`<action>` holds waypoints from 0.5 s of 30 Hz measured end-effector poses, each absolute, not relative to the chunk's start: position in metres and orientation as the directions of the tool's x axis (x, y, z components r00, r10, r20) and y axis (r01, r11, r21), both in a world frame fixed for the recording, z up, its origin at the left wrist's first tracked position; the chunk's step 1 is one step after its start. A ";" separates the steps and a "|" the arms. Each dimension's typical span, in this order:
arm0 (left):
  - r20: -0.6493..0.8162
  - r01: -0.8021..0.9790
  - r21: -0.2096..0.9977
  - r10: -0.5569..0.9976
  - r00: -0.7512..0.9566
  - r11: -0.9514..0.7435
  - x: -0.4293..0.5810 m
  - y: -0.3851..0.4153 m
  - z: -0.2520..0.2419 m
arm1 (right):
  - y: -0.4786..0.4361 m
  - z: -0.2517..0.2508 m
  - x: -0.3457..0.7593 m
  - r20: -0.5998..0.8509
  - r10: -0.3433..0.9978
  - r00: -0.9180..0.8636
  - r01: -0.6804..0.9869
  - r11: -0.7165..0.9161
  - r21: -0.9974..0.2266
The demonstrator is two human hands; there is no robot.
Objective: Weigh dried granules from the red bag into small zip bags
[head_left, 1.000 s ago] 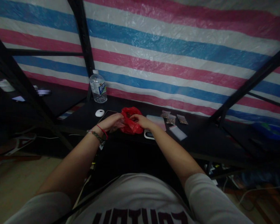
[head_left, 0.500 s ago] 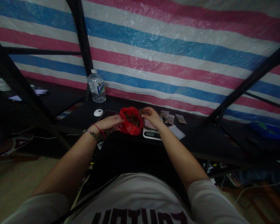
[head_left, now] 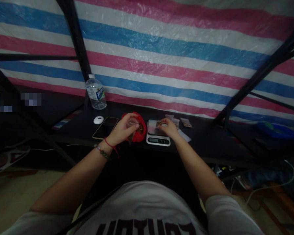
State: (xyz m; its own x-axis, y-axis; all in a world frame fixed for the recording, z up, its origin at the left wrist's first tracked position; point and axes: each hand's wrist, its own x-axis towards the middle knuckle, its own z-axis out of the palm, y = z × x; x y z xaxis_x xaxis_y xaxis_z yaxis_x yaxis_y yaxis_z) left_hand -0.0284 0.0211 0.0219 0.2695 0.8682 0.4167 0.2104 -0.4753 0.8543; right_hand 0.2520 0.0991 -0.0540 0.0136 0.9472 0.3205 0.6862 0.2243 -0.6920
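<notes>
My left hand is curled round a clear plastic item, perhaps a small cup or bag, over the red plastic bag. Loose brown pieces show inside the red bag. My right hand pinches a small clear packet or container of brown pieces at the plate of the white kitchen scale; whether its weight rests there, I cannot tell. Behind and beside that hand lie small filled clear bags, with another filled bag farther right.
Left of the red bag lie a phone and a white round object. A clear plastic bottle stands behind them. White sheets or bags lie right of the scale. Black posts frame the black tabletop.
My right hand has moved from beside the red bag to the scale plate with its brown-filled item. My left hand has shifted over the red bag, uncovering the phone.
</notes>
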 end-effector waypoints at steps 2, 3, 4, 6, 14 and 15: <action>0.438 0.130 0.859 0.841 0.317 -0.496 -0.020 0.017 0.019 | 0.099 -0.059 0.255 0.311 0.950 0.010 0.739 0.203 -0.643; 0.450 0.100 0.855 0.825 0.341 -0.508 -0.017 0.016 0.016 | 0.098 -0.059 0.256 0.329 0.944 0.014 0.762 0.203 -0.615; 0.465 0.081 0.847 0.807 0.363 -0.525 -0.013 0.016 0.014 | 0.096 -0.057 0.256 0.368 0.930 0.024 0.774 0.216 -0.595; 0.510 0.074 0.814 0.769 0.386 -0.577 -0.004 0.015 0.008 | 0.088 -0.046 0.254 0.468 0.882 0.053 0.751 0.274 -0.601; 0.612 0.386 0.560 0.680 0.404 -0.733 0.038 0.008 0.001 | 0.003 0.027 0.227 0.446 0.841 -0.306 0.363 0.536 -0.762; 0.614 0.420 0.521 0.668 0.421 -0.743 0.041 0.005 0.001 | -0.004 0.030 0.225 0.427 0.838 -0.341 0.393 0.540 -0.744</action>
State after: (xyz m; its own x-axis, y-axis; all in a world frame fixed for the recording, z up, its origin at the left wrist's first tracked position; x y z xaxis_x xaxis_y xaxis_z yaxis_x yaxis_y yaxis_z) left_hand 0.0414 0.0051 0.0009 0.4209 0.6679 0.6138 0.4202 -0.7433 0.5206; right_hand 0.2248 -0.0038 0.0296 -0.3407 0.8375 0.4272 0.3933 0.5396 -0.7444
